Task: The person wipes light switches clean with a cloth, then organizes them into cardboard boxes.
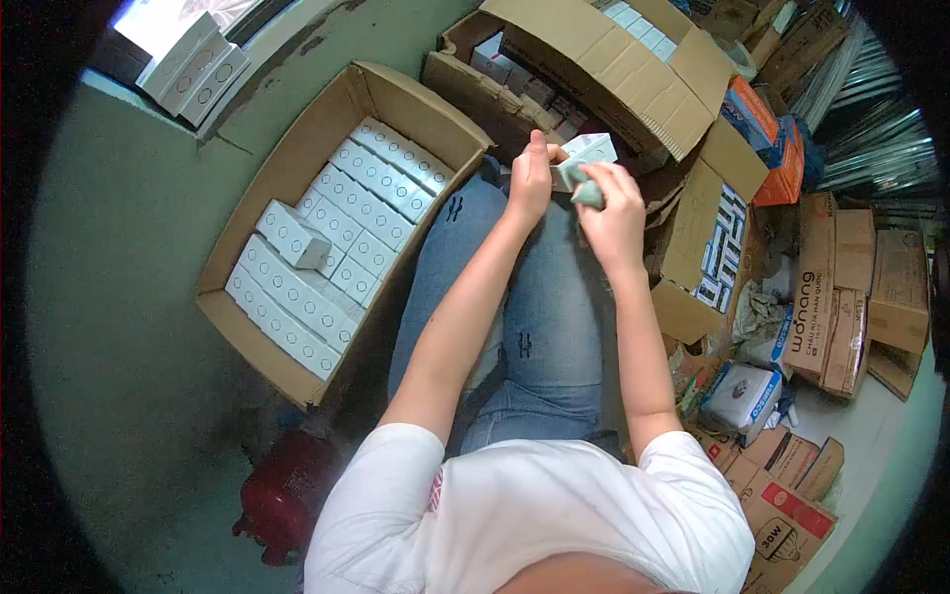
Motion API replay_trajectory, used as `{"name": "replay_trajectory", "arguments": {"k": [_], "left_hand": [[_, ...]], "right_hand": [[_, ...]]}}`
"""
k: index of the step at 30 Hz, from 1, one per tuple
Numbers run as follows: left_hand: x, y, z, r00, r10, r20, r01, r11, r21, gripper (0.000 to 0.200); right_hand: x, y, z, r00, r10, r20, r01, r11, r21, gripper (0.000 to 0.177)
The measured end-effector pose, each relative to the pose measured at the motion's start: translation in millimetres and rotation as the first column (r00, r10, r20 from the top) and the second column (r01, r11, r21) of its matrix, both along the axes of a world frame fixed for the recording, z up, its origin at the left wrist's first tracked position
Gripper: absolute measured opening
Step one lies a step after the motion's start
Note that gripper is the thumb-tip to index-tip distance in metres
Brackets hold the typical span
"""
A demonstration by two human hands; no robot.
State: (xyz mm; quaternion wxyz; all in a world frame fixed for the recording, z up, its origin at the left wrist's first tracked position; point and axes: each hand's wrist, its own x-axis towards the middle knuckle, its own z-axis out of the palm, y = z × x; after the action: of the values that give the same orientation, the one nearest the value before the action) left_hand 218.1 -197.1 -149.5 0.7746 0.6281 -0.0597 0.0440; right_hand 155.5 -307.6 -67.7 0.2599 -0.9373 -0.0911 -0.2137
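Above the knees (554, 307), 12 o'clock: left hand (531, 188) clamped on a white box (594, 147); right hand (616, 218), fingers closed on a pale green wad (588, 194). Pressing harder with the wad could tip the box from its one-handed grip. At 10 o'clock, a carton (406, 104) holds white boxes, one perched loosely (289, 236). Beyond the hands, a cardboard flap (614, 74) overhangs, hindering access.
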Motion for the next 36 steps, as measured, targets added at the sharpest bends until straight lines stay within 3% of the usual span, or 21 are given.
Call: {"name": "replay_trajectory", "arguments": {"k": [2,4,8,14,20,27,31,34,36], "left_hand": [[-1.7,-3.2,-3.4,1.0,0.005,0.02,-0.006,1.0,0.004,0.084],[-0.1,-4.5,-5.4,0.999,0.027,0.03,-0.028,0.999,0.032,0.084],[2.9,-2.5,-6.3,1.0,-0.004,-0.004,0.004,1.0,-0.023,0.085],[1.0,-2.6,-7.2,0.999,0.027,0.017,-0.027,1.0,0.0,0.086],[5.2,4.0,-8.7,0.994,-0.013,-0.109,0.007,0.999,-0.053,0.089],[0.7,1.8,-0.3,0.99,0.107,-0.095,-0.113,0.992,-0.053,0.09],[10.0,2.6,-13.4,0.96,0.099,-0.263,-0.163,0.958,-0.237,0.089],[8.1,4.7,-10.0,0.964,0.104,-0.246,-0.158,0.965,-0.208,0.087],[5.2,7.8,-6.7,0.968,0.104,-0.23,-0.147,0.973,-0.179,0.085]], "right_hand": [[7.6,-8.0,-4.3,0.994,-0.108,0.014,0.108,0.993,0.038,0.025],[5.3,-3.8,-4.9,0.997,-0.078,0.012,0.078,0.997,0.018,0.037],[-8.6,11.1,-6.5,0.997,0.082,-0.009,-0.083,0.996,-0.037,0.035],[15.6,-14.4,-15.1,0.984,-0.178,-0.029,0.18,0.979,0.097,0.037],[-3.4,14.8,-9.6,0.998,0.066,-0.001,-0.066,0.998,0.018,0.037],[18.8,-5.4,-5.8,0.976,-0.22,0.008,0.217,0.97,0.112,0.032],[4.2,15.1,-10.4,0.997,0.043,0.068,-0.043,0.999,0.007,0.035],[4.3,15.8,-7.7,0.999,0.033,0.009,-0.033,0.999,0.028,0.038],[15.6,1.7,-4.9,0.995,-0.094,0.03,0.093,0.995,0.031,0.039]]}}
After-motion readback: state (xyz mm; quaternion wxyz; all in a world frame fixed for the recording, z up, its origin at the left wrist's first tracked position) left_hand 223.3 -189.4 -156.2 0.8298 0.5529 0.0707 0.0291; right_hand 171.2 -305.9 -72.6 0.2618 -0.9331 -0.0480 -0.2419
